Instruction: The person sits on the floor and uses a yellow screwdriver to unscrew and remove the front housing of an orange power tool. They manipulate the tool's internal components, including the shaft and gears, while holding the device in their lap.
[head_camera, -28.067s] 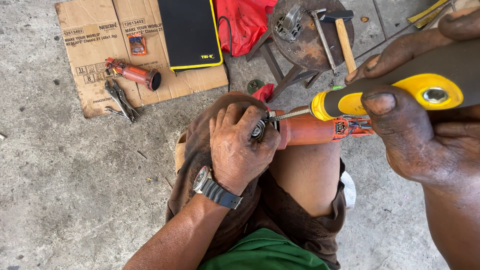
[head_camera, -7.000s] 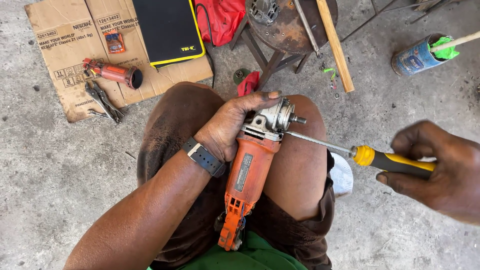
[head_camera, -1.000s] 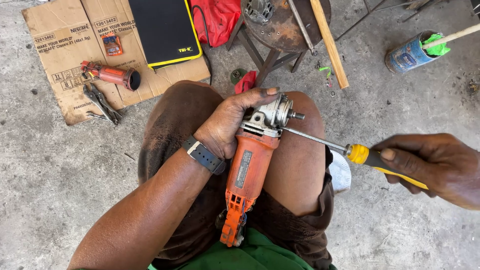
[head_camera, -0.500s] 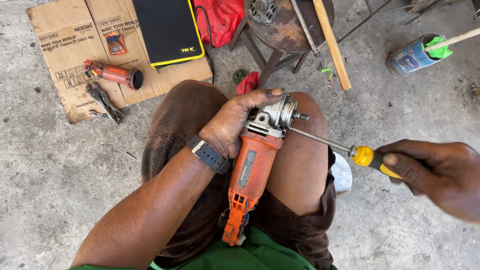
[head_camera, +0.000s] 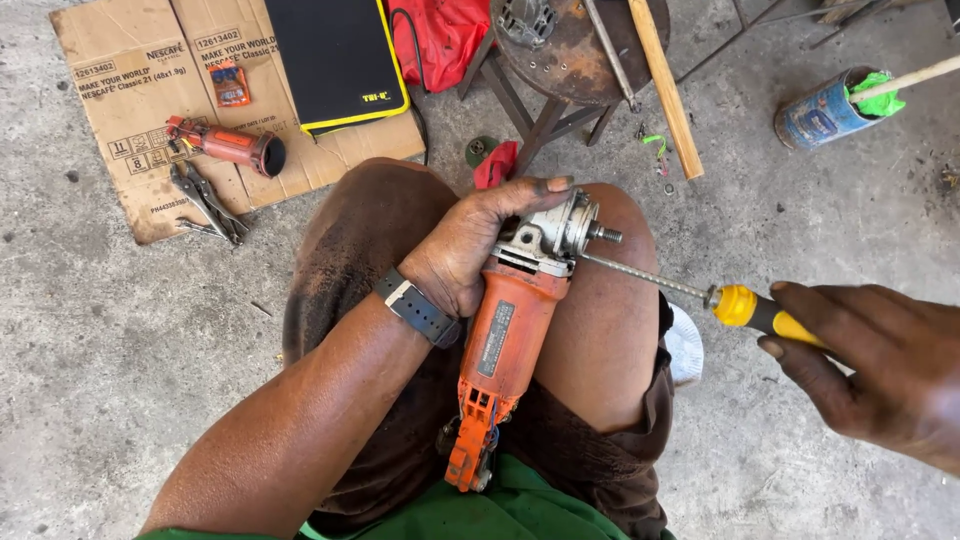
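Now left hand (head_camera: 470, 250) gripping grinder (head_camera: 510, 330) on knee, right hand (head_camera: 880, 365) clutching screwdriver (head_camera: 700, 295), bare concrete (head_camera: 800, 220) beyond

Two hands are seen: the left hand (head_camera: 470, 250) and the right hand (head_camera: 880, 370). One orange angle grinder (head_camera: 510, 330) is counted on the lap, and one screwdriver (head_camera: 700, 295) with a yellow and black handle. One wristwatch (head_camera: 420, 308) is worn. On the floor, one sheet of flattened cardboard (head_camera: 140, 110) is laid, and on it are counted one orange motor part (head_camera: 225, 145), one pair of locking pliers (head_camera: 205, 200), one small orange packet (head_camera: 230, 85) and one black and yellow case (head_camera: 335, 60). One round metal stool (head_camera: 575, 60), one red bag (head_camera: 440, 35), one wooden handle (head_camera: 665, 90) and one blue tin can (head_camera: 825, 110) are also counted.
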